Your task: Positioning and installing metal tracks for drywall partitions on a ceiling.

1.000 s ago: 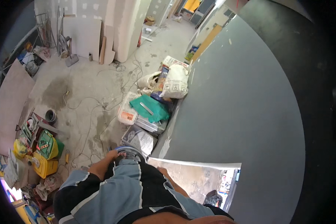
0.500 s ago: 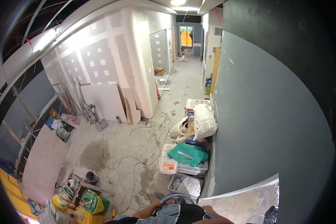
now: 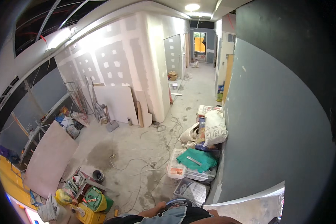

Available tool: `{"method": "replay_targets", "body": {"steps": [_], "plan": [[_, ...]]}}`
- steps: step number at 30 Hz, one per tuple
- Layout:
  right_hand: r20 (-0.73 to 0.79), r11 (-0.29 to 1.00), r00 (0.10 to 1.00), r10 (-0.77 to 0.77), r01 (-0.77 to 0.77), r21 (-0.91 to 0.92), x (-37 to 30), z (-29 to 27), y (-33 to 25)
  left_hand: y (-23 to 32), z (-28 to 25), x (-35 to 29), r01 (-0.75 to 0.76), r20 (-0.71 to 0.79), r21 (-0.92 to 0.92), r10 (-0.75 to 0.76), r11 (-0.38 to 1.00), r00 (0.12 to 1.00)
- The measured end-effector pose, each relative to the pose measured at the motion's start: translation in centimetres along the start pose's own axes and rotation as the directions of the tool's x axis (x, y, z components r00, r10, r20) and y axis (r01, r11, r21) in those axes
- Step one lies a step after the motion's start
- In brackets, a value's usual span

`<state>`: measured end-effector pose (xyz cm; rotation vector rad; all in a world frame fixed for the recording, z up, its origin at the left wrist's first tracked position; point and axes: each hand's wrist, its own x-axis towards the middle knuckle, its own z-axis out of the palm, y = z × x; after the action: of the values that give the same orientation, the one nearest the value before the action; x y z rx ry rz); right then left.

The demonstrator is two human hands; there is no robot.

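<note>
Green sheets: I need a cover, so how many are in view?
1: the green sheet on the piled packages beside the right-hand wall; others may be hidden.

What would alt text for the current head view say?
The person's left hand is beside a round, grey-rimmed object at the lower edge, with the right hand farther right. Ahead, sacks and a green sheet lie along a grey wall; a yellow container and dark bucket sit at left.
</note>
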<state>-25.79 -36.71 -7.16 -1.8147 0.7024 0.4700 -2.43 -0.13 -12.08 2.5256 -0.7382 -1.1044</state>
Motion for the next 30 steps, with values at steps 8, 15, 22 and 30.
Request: {"method": "replay_targets", "body": {"steps": [8,15,22,30], "plan": [[0.21,0.524,0.874,-0.438,0.438,-0.73,1.6,-0.7,1.5,1.7,-1.3,-1.9,-0.033,-0.025,-0.05,0.032,0.998,0.999],[0.115,0.825,0.972,-0.205,0.234,-0.514,-0.3,-1.1,-0.4,1.6,-0.2,-0.7,-0.074,-0.026,-0.064,0.072,0.995,0.997],[0.102,0.959,0.994,-0.028,0.056,-0.277,-1.4,-0.4,-2.5,-0.8,1.1,-0.7,-0.135,-0.094,-0.088,0.126,0.987,0.988],[-0.057,0.93,0.929,0.365,-0.361,0.068,-2.5,-1.4,-4.2,12.9,-11.7,-8.1,-0.025,-0.093,-0.106,0.015,0.994,0.996]]}}
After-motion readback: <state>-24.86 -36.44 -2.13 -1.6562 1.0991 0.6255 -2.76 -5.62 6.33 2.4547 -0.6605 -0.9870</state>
